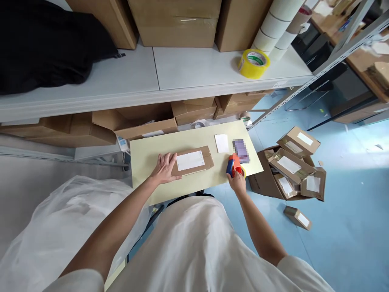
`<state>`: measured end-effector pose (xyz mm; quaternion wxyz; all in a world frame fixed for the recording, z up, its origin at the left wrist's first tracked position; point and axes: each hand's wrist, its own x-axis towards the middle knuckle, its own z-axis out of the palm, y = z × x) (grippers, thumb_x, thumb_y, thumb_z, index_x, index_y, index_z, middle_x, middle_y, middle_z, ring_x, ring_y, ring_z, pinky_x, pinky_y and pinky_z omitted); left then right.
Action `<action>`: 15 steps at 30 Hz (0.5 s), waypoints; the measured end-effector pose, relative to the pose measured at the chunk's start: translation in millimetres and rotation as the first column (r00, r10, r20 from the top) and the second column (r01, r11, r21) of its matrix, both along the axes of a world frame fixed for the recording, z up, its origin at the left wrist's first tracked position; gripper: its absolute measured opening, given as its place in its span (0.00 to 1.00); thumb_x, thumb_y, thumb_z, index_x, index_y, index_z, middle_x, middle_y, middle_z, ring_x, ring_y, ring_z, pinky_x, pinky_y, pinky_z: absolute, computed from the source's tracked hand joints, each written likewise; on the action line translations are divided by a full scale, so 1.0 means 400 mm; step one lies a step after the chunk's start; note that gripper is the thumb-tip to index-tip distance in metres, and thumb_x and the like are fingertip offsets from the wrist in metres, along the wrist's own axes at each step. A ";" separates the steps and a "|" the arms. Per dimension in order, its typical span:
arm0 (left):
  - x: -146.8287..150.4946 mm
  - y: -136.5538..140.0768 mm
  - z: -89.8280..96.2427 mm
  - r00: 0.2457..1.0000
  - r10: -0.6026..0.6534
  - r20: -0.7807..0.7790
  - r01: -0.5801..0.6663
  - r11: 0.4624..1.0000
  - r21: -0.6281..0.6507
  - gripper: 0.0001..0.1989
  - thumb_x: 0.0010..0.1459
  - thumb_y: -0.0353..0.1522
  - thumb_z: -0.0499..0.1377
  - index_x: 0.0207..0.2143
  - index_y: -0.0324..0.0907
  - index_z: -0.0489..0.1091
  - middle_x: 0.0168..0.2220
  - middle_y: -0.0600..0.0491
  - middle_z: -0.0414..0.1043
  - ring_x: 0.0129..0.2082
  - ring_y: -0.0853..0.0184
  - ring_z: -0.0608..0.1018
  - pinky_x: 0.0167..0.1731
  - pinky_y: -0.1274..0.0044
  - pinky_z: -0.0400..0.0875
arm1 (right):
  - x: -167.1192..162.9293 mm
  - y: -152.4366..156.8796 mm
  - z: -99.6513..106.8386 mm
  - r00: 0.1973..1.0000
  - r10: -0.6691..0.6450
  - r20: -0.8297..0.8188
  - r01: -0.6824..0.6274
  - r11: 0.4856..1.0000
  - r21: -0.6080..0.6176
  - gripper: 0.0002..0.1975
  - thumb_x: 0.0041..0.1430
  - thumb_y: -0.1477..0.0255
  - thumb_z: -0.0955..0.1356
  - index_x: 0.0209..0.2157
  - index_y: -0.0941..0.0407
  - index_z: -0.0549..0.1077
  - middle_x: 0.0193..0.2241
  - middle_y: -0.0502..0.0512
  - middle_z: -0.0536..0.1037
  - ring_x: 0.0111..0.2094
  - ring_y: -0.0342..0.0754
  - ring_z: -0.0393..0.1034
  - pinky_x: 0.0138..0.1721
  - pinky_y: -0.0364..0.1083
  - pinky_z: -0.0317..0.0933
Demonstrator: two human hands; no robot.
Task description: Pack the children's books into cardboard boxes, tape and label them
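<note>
On the pale yellow table [146, 153] lies a flat brown cardboard box [208, 159] with a white label [190, 160] on top. My left hand [165, 168] rests over the box's left end, fingers stretched out and thumb along the near edge. At the table's right side, my right hand [237, 182] is wrapped round the handle of a red and blue tape dispenser [234, 163], which carries a roll of yellowish tape. Beyond it lie a purple, blurred-out rectangular item [241, 150] and a small stack of white paper [221, 143].
A shelf [194, 71] ahead holds cartons [179, 24], a yellow tape roll [254, 63], white rolls [275, 24] and black cloth [45, 44]. An open carton [258, 184] of labelled parcels stands on the floor at right, a loose parcel [298, 217] near it. Plastic sheeting [69, 227] lies left.
</note>
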<state>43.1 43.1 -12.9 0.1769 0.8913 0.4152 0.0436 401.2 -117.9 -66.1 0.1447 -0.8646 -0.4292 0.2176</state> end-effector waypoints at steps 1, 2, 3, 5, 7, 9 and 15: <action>0.001 0.000 0.002 1.000 -0.004 -0.006 0.004 1.000 -0.004 0.55 0.40 0.55 0.62 0.63 0.34 0.50 0.57 0.32 0.54 0.58 0.38 0.58 0.58 0.48 0.39 | -0.003 0.013 -0.010 0.999 -0.052 -0.011 0.051 0.997 -0.056 0.28 0.52 0.54 0.64 0.46 0.61 0.70 0.38 0.72 0.74 0.45 0.66 0.69 0.44 0.63 0.61; 0.001 0.000 0.004 1.000 -0.005 -0.006 0.005 1.000 -0.010 0.54 0.40 0.55 0.62 0.63 0.34 0.50 0.57 0.32 0.53 0.58 0.38 0.58 0.58 0.48 0.39 | -0.008 0.029 -0.016 0.995 -0.102 -0.013 0.101 0.990 -0.096 0.26 0.51 0.55 0.65 0.44 0.61 0.71 0.37 0.72 0.75 0.42 0.66 0.70 0.43 0.63 0.62; 0.002 -0.001 0.006 1.000 -0.004 0.001 0.004 1.000 -0.017 0.54 0.40 0.55 0.61 0.63 0.35 0.50 0.57 0.32 0.53 0.58 0.38 0.57 0.58 0.48 0.39 | -0.013 0.044 -0.018 0.990 -0.139 -0.010 0.137 0.984 -0.117 0.24 0.50 0.56 0.65 0.42 0.61 0.71 0.35 0.72 0.75 0.41 0.66 0.71 0.41 0.63 0.62; 0.002 -0.005 0.006 1.000 0.002 0.024 -0.002 1.000 -0.028 0.53 0.41 0.55 0.61 0.63 0.35 0.50 0.58 0.33 0.53 0.59 0.38 0.57 0.58 0.49 0.39 | -0.018 0.063 -0.004 0.987 -0.163 -0.002 0.162 0.981 -0.109 0.19 0.50 0.59 0.64 0.38 0.60 0.71 0.31 0.70 0.75 0.37 0.65 0.71 0.38 0.62 0.62; 0.001 -0.010 0.002 0.998 0.013 0.057 -0.011 0.999 -0.032 0.52 0.42 0.53 0.61 0.63 0.36 0.50 0.58 0.33 0.53 0.60 0.39 0.56 0.59 0.49 0.39 | -0.008 0.064 0.032 0.990 -0.142 0.002 0.142 0.988 -0.062 0.15 0.50 0.61 0.62 0.33 0.57 0.70 0.28 0.67 0.74 0.33 0.62 0.71 0.35 0.60 0.62; -0.001 -0.016 -0.004 0.995 0.023 0.099 -0.019 0.999 -0.036 0.51 0.41 0.52 0.62 0.63 0.37 0.51 0.58 0.34 0.53 0.60 0.40 0.55 0.59 0.50 0.39 | 0.017 0.056 0.089 0.995 -0.103 0.010 0.103 0.995 -0.001 0.13 0.51 0.61 0.60 0.30 0.55 0.68 0.25 0.62 0.73 0.30 0.59 0.69 0.32 0.56 0.62; -0.017 -0.034 -0.003 0.990 -0.038 0.133 0.040 0.999 -0.010 0.50 0.42 0.51 0.62 0.63 0.35 0.52 0.57 0.33 0.54 0.58 0.42 0.57 0.58 0.52 0.41 | 0.025 0.140 0.307 0.979 0.106 -0.175 -0.019 0.899 0.438 0.15 0.54 0.59 0.58 0.19 0.53 0.57 0.15 0.47 0.56 0.19 0.43 0.51 0.20 0.44 0.48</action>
